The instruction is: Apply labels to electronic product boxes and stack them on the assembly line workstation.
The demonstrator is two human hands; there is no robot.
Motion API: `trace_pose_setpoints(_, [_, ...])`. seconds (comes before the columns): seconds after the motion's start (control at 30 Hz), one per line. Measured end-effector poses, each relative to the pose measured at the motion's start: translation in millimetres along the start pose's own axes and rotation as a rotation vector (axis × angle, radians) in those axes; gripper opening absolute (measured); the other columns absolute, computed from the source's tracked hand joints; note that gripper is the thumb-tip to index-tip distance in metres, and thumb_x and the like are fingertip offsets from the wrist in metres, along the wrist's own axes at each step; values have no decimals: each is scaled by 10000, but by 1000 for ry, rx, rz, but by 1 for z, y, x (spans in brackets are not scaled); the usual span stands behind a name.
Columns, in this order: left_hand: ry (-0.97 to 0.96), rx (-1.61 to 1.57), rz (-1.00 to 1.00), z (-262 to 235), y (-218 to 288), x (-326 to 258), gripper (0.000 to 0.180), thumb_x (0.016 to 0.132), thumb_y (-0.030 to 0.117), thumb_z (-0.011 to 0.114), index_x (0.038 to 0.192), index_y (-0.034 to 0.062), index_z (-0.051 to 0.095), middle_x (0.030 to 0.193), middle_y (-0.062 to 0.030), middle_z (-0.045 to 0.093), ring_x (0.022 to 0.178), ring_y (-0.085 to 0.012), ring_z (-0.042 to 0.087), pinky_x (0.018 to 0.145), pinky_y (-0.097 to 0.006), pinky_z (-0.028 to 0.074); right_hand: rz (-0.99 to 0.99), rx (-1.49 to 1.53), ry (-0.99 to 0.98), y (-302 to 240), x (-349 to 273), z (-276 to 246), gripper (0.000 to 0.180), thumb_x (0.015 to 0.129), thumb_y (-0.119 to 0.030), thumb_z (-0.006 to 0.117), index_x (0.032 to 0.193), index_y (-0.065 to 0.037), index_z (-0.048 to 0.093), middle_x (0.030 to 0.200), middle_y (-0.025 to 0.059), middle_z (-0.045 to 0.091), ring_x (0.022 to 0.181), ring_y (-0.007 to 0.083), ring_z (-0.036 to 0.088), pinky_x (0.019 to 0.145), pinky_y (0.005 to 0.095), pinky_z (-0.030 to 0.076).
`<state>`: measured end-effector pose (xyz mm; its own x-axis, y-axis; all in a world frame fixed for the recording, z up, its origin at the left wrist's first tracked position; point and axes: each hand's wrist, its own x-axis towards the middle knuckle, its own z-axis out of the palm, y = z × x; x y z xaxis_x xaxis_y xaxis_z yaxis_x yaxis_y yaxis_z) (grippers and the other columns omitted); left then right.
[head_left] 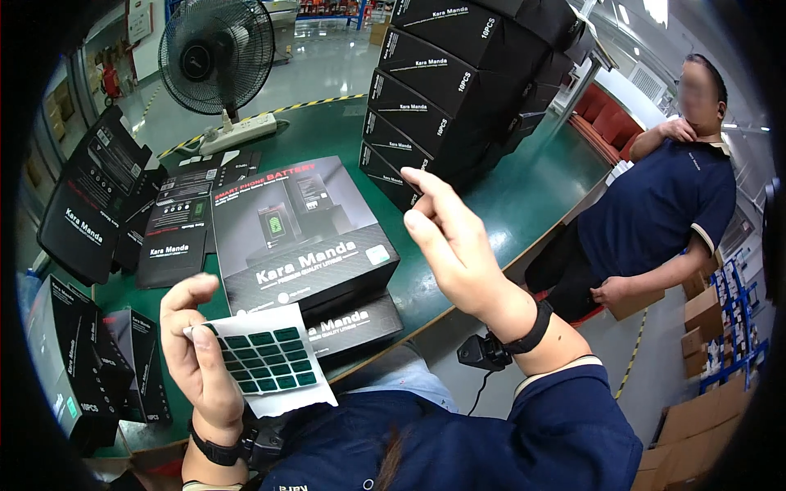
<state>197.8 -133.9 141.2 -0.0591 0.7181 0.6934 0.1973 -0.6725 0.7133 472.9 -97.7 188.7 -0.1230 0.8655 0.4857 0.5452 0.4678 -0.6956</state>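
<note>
My left hand (201, 352) pinches the edge of a white sheet of green stickers (270, 358), small squares set in rows, thumb on its face. Just beyond the sheet lies a black printed box (303, 221), stacked on another black box (360, 321). A small shiny green sticker (377, 254) sits at the upper box's near right corner. To the right of these boxes my right hand (458, 241) is raised, fingers stretched out and thumb apart from them, with nothing visible in it. It is close to the box but looks apart from it.
A tall stack of black boxes (434, 90) stands at the far side of the green table (512, 209). Flattened or part-folded cartons (176, 229) and more boxes (78, 352) crowd the left. Behind are a fan (217, 57) and a power strip (239, 132). A person (655, 204) stands at right.
</note>
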Motion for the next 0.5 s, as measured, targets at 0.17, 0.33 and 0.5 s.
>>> trace_pose_setpoints(0.17, [-28, -66, -72, -1, 31, -13, 77, 927, 84, 515, 892, 29, 474, 836, -87, 525, 698, -102, 439, 643, -223, 360, -567, 25, -168, -39, -14, 3, 543, 806, -175, 690, 1259, 45, 489, 957, 161, 554, 804, 274, 544, 698, 353, 458])
trace_pose_setpoints(0.33, [-132, -455, -454, 3, 35, -16, 102, 929, 60, 561, 984, -25, 549, 957, -78, 601, 810, -70, 546, 733, -201, 441, -544, -9, -227, -51, -21, 33, 386, 780, -100, 674, 1128, 34, 572, 891, 137, 568, 798, 289, 561, 695, 359, 461])
trace_pose_setpoints(0.5, [-197, -303, -370, -4, 37, -21, 131, 920, 28, 527, 975, -60, 606, 946, -94, 622, 811, -104, 570, 729, -225, 459, -510, -63, -296, -51, -23, 38, 288, 783, -75, 656, 1050, 21, 603, 816, 101, 567, 724, 264, 535, 640, 353, 446])
